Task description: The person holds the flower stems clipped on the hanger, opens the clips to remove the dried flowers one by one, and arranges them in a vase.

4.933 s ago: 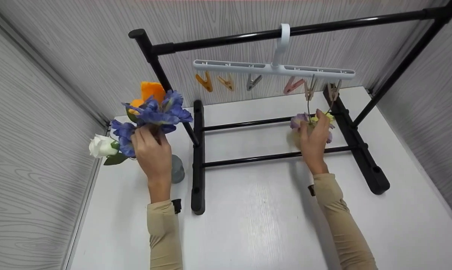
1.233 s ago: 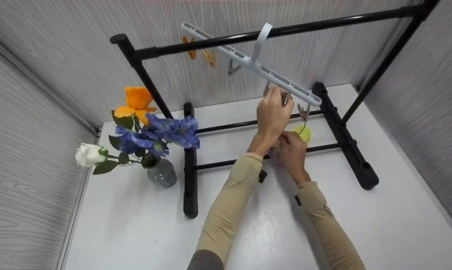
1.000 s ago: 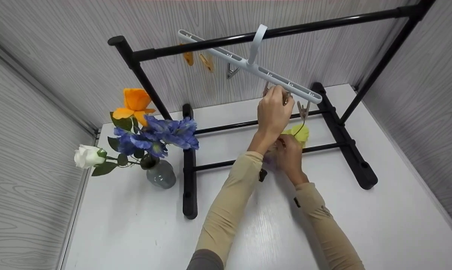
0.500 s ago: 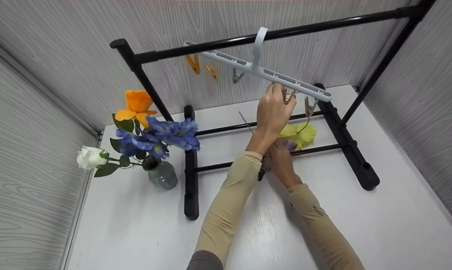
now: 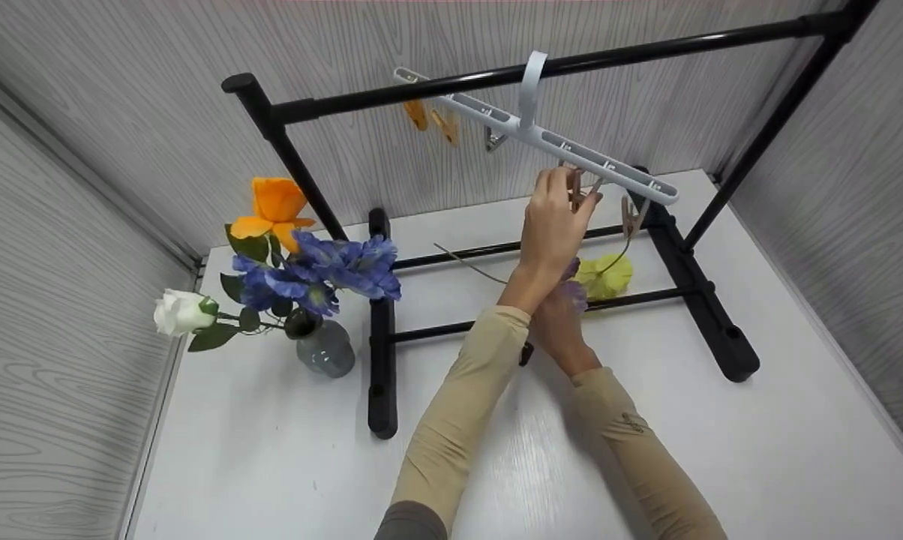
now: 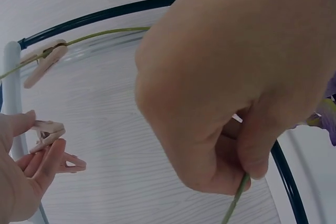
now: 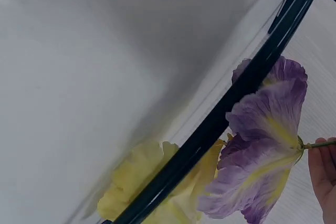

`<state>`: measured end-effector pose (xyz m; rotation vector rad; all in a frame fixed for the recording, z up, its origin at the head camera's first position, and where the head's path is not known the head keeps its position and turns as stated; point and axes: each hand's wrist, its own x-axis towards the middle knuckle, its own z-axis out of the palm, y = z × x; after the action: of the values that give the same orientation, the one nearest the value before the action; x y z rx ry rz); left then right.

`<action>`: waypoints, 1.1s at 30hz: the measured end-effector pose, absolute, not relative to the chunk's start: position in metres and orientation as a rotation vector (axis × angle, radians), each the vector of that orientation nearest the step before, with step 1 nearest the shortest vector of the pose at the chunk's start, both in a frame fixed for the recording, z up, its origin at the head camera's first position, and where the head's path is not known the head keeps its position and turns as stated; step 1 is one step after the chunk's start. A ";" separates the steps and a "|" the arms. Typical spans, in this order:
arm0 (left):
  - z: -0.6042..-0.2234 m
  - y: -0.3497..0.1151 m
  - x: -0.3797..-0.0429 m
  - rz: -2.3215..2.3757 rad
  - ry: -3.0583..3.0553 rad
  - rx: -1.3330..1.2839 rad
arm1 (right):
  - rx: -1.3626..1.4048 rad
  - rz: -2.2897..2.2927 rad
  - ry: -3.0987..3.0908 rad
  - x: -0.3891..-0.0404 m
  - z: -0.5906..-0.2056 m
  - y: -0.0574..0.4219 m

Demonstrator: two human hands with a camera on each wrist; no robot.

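My left hand [image 5: 553, 217] pinches a beige clothespin [image 6: 48, 132] that hangs from the pale blue hanger [image 5: 586, 159]. Just below that wrist, my right hand [image 5: 560, 326] grips the thin green stem [image 6: 233, 203] of a purple flower [image 7: 262, 145]. The bloom hangs beside the rack's lower bar, and the stem's free end reaches left, away from the hanger. From the end clothespin [image 5: 630, 219] a yellow flower [image 5: 605, 277] hangs by its stem. A pink clothespin [image 6: 71, 163] shows beside the left fingers.
A grey-blue vase [image 5: 328, 351] at the left holds an orange flower [image 5: 275, 206], blue flowers [image 5: 346, 262] and a white rose [image 5: 184, 313]. The black rack's top bar [image 5: 669, 49] carries the hanger. Orange and yellow clothespins [image 5: 444, 127] hang at its far end.
The left hand has left the vase flowers, now standing in the vase, for the clothespin. The purple flower came off the hanger into the right hand, which moved left and down. The hanger swung askew.
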<state>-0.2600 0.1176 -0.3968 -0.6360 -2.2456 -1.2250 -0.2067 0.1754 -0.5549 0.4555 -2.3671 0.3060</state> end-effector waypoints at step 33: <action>-0.452 0.040 -0.258 -0.654 -2.655 -0.806 | 0.584 0.589 -2.053 -0.239 -0.525 0.198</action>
<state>-0.2579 0.0398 -0.4520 -0.8061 -2.6545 -0.6536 -0.2388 0.1979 -0.5246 0.5844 -2.0531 0.5888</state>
